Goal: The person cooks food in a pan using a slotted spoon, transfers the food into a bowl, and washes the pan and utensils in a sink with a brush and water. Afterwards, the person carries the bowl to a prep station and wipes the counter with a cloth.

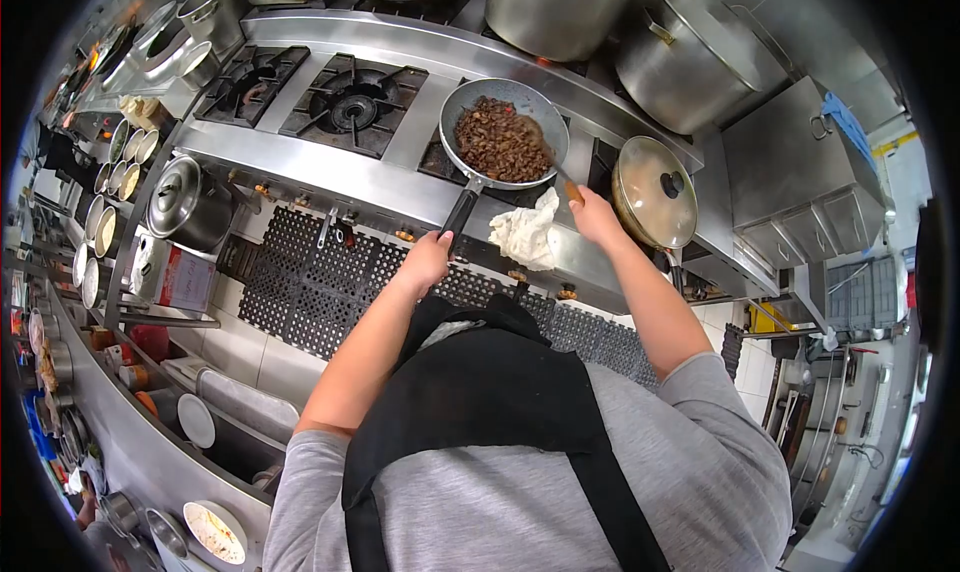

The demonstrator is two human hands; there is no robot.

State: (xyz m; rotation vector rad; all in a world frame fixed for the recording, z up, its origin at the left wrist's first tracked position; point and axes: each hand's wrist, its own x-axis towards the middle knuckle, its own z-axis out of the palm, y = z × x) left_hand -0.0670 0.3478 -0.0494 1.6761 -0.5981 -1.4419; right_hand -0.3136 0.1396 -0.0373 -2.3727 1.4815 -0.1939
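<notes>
My left hand (427,260) is closed around the black handle (462,212) of a grey frying pan (457,107), which sits over a burner. Brown chopped food (497,140) fills the middle of the pan. My right hand (595,217) grips a spatula (572,189) by its wooden handle, and its far end reaches into the food at the pan's right side. A crumpled white cloth (527,234) lies on the stove's front ledge between my two hands.
A glass-lidded pan (655,194) stands right of my right hand. Large steel pots (685,67) line the back. Two burners (353,107) are to the left, with a lidded pot (185,207) beyond. Black perforated mats (310,282) cover the floor.
</notes>
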